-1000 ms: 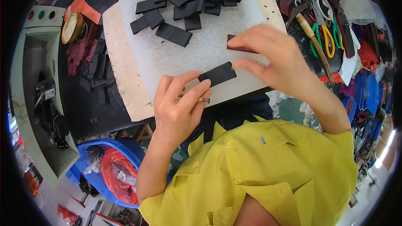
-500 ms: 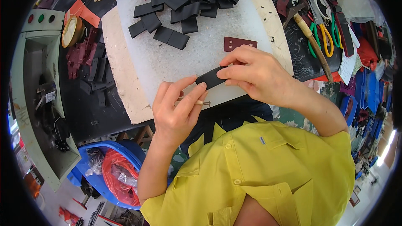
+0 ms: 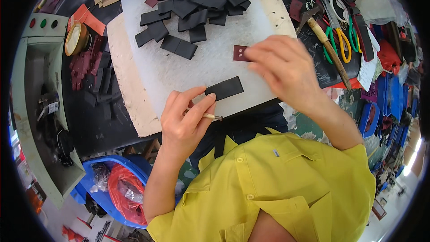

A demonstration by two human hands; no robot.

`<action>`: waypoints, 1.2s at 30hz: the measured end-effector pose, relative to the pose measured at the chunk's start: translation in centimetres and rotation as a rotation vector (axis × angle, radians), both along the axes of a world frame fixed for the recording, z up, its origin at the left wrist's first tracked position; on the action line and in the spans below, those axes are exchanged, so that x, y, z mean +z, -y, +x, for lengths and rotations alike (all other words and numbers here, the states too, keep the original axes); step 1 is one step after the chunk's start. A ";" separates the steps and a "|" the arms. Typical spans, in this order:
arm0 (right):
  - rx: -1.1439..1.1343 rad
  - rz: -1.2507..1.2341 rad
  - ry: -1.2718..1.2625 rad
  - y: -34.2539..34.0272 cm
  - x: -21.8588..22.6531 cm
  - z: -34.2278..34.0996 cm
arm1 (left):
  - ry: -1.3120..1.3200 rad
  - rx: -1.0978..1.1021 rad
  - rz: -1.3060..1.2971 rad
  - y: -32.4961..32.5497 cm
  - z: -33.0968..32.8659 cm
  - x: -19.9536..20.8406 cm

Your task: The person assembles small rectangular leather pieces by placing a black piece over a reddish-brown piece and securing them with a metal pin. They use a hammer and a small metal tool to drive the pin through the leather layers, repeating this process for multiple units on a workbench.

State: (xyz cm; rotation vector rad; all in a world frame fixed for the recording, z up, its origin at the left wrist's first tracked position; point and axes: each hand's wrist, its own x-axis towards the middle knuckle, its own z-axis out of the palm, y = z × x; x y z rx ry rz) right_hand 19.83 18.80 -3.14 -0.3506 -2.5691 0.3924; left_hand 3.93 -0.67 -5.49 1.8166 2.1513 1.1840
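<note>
My left hand (image 3: 181, 118) pinches one end of a flat black leather-like strip (image 3: 227, 88) between thumb and fingertips. Tucked in the same hand is a thin light-coloured stick with a metal tip (image 3: 210, 116), its other end hidden by the fingers. My right hand (image 3: 286, 71), partly blurred, is off the strip with thumb and fingers apart. Its fingertips reach the right end of a maroon piece with small holes (image 3: 239, 53), lying on the white board (image 3: 197, 69). Farther back on that board is a loose pile of folded black strips (image 3: 192, 9).
Scissors with yellow handles (image 3: 344, 47), green-handled scissors (image 3: 330, 45) and a wooden-handled hammer (image 3: 327, 40) lie to the right. At left are stacks of maroon pieces (image 3: 81, 69) and black pieces (image 3: 104, 78), and a round bowl (image 3: 76, 38). A blue bin (image 3: 101, 192) stands below the table.
My right hand has let go of the black strip and moved up and right to the maroon piece. My left hand still holds the strip and stick.
</note>
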 end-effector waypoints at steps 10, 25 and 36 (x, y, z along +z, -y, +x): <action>-0.100 -0.789 -0.064 0.0 0.6 -0.1 | 0.008 -0.010 0.027 -0.1 0.0 -0.2; -0.010 -0.943 0.516 0.9 2.4 -3.7 | 0.056 0.003 -0.004 0.3 -0.2 -0.5; 0.012 -0.892 0.478 1.1 2.3 -3.5 | 0.077 -0.008 0.021 0.2 -0.3 -0.7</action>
